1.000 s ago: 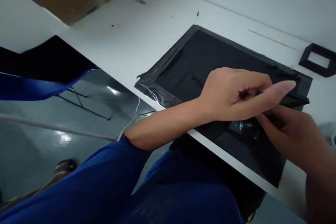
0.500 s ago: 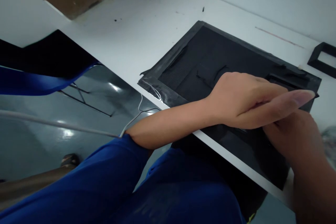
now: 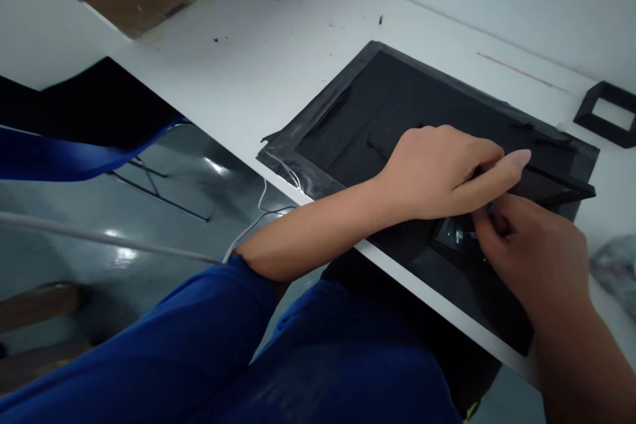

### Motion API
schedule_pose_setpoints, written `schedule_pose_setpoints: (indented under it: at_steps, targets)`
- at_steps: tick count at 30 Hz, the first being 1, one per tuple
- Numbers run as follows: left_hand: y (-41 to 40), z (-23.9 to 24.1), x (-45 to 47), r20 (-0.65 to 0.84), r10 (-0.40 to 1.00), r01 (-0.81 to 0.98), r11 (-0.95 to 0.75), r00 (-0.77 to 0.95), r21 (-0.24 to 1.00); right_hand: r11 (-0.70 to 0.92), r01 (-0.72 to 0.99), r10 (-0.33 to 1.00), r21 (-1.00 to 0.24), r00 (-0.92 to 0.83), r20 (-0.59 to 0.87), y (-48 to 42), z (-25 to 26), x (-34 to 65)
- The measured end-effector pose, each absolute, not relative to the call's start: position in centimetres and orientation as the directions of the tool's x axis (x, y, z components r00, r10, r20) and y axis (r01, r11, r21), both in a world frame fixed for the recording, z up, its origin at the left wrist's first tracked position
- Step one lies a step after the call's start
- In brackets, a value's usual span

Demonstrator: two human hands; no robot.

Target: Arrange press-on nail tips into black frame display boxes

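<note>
Above the black mat [image 3: 397, 99], my left hand [image 3: 442, 172] is closed with its thumb lying along the top, and its fingertips are hidden. Just right of it, my right hand [image 3: 541, 245] has its fingers pinched close together under the left thumb. A dark, thin-edged rectangular frame [image 3: 561, 187] sticks out tilted beyond both hands; my left fingers appear curled at its near end. Below the hands, a glossy dark panel [image 3: 454, 232] reflects light on the mat. What the right fingertips pinch is hidden.
The mat lies on a white table [image 3: 298, 73], by its front edge. Another black rectangular frame [image 3: 606, 112] is at the right, with a crumpled clear plastic bag [image 3: 616, 271] nearer. A thin cable [image 3: 248, 228] hangs by my left elbow. A blue chair [image 3: 64, 156] stands left.
Both hands have shifted slightly left and separated a little. The dark frame's edge now shows tilted up beyond them, and the glossy panel below has come into view.
</note>
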State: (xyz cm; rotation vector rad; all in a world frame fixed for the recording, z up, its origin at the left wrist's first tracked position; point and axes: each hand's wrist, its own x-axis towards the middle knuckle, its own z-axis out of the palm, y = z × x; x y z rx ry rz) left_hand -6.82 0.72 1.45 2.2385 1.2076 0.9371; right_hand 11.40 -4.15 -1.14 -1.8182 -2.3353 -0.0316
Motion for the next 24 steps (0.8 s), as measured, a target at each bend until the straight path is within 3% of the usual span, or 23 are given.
schedule_pose_setpoints:
  at_steps: [4, 12, 14, 19, 22, 24]
  targets:
    - [0.8, 1.6, -6.8, 0.311, 0.857, 0.579, -0.509, 0.411, 0.637, 0.304, 0.949, 0.946, -0.087, -0.29, 0.146, -3.9, -1.3, 11.5]
    - [0.8, 1.2, -6.5, 0.319, 0.842, 0.587, -0.534, 0.435, 0.609, 0.223, 0.967, 0.965, -0.121, -0.201, 0.168, -3.6, -1.1, 11.0]
    - [0.8, 1.1, -6.5, 0.338, 0.838, 0.583, -0.542, 0.428, 0.605, 0.203, 0.956, 0.973, -0.21, -0.174, 0.148, -3.9, -0.8, 11.0]
    - [1.0, 1.0, -6.5, 0.352, 0.839, 0.592, -0.542, 0.415, 0.596, 0.027, 0.817, 1.0, -0.576, -0.014, 0.028, -4.3, 0.0, 11.0]
    - [1.1, 0.9, -6.5, 0.348, 0.836, 0.603, -0.547, 0.424, 0.581, -0.049, 0.765, 0.999, -0.642, 0.024, -0.047, -3.9, 0.0, 11.1]
    - [1.1, 0.9, -6.5, 0.347, 0.831, 0.6, -0.554, 0.434, 0.577, -0.052, 0.787, 0.996, -0.614, -0.008, -0.094, -3.7, -0.2, 11.0]
